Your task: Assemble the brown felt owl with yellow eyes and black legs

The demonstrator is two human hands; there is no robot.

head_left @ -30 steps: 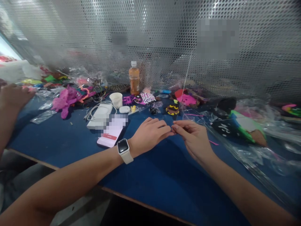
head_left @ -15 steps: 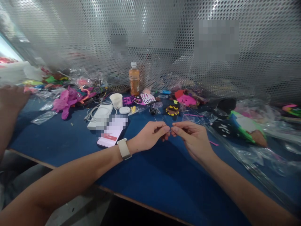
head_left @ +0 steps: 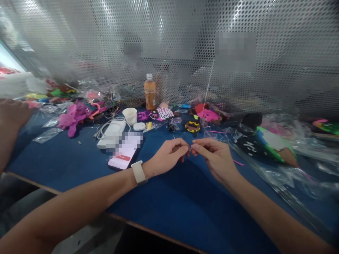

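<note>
Above the blue table (head_left: 169, 201), my left hand (head_left: 173, 151) and my right hand (head_left: 213, 155) meet fingertip to fingertip. Thumb and forefinger of my right hand pinch a long thin wire (head_left: 208, 88), which rises steeply in front of the mesh panel. My left hand is closed too, its thumb against the curled forefinger; a short thin strand (head_left: 173, 136) pokes out above it. Whether that strand belongs to the same wire is hidden by the fingers. Just beyond the hands sits a black, brown and yellow figure (head_left: 193, 125). A phone (head_left: 125, 151) lies beside my left wrist.
Behind the phone are a white power bank (head_left: 112, 132) with a cable, a paper cup (head_left: 129, 115) and an orange drink bottle (head_left: 150, 93). Coloured clay pieces and plastic bags line the back. Thin rods (head_left: 286, 194) lie at right. Another person's hand (head_left: 13, 113) rests far left.
The long wire now stands out clearly, rising from my right fingertips; before, it was barely visible. Both hands stay pinched close together. The view has shifted slightly.
</note>
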